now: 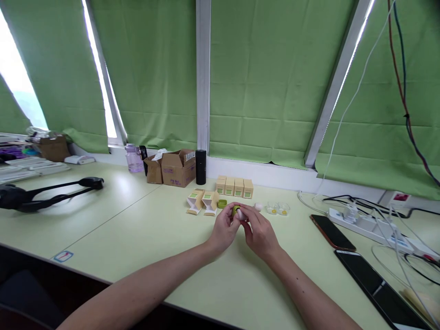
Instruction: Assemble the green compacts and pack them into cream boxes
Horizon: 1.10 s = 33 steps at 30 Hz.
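Note:
Above the table, my left hand (224, 230) and my right hand (260, 233) meet, fingers closed. A small olive-green rounded piece (235, 210) is pinched in the left fingers. Against it, the right fingers grip a small white rounded piece (242, 214). Fingers hide much of both, so I cannot tell whether they are joined. Just behind the left hand lies a small green piece (222, 203); beyond the right hand is a small white piece (258, 206). Farther right stands a clear two-cup plastic holder (277, 209) with yellow spots.
Two opened small cartons (210, 202) lie left of my hands, with several closed cartons (234, 187) behind. Toward the back are a cardboard box (177, 169), a black bottle (200, 167) and a purple bottle (133, 159). Phones (332, 232) and a power strip (367, 227) occupy the right.

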Each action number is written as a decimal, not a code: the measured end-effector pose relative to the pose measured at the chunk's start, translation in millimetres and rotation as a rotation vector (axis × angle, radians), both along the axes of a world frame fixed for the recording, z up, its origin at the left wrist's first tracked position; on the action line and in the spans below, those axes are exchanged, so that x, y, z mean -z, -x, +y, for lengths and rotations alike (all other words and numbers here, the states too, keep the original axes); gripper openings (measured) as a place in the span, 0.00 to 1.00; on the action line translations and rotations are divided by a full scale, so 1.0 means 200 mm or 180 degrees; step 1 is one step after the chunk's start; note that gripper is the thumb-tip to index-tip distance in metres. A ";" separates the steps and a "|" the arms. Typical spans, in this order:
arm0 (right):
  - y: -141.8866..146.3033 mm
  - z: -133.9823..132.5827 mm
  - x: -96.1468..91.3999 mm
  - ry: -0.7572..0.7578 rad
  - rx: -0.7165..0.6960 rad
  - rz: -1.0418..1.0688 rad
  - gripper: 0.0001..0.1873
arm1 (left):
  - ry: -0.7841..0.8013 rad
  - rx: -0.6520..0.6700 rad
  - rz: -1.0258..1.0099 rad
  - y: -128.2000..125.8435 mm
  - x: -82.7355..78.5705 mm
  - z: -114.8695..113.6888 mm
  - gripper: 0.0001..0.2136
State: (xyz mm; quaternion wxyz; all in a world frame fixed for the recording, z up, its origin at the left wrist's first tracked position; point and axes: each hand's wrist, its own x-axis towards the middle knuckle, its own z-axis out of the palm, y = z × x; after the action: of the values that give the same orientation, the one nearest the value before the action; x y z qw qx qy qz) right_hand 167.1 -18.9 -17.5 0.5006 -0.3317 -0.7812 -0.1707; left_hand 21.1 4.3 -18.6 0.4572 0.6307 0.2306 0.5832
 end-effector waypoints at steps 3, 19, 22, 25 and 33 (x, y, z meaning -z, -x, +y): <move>-0.01 0.01 0.01 0.0059 0.0020 0.0050 0.21 | 0.0034 0.0036 0.0013 0.01 -0.01 0.00 0.19; 0.01 0.01 0.06 -0.0015 0.0153 0.0122 0.22 | 0.0148 0.0354 0.0199 0.02 -0.01 -0.01 0.22; 0.01 0.02 0.07 -0.0035 0.0200 0.0116 0.21 | 0.0136 0.0339 0.0217 0.02 -0.01 -0.01 0.21; 0.01 0.02 0.07 0.0017 0.0200 0.0149 0.21 | 0.0163 0.0330 0.0222 0.02 0.00 -0.01 0.20; 0.01 0.01 0.06 -0.0050 0.0277 0.0087 0.20 | 0.0164 0.0364 0.0175 0.02 0.02 0.01 0.21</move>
State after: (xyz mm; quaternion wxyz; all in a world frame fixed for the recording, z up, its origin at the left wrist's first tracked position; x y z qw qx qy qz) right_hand 164.3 -16.4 -28.6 0.5058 -0.3637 -0.7578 -0.1939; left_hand 17.0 6.3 -22.1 0.4993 0.6466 0.2216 0.5324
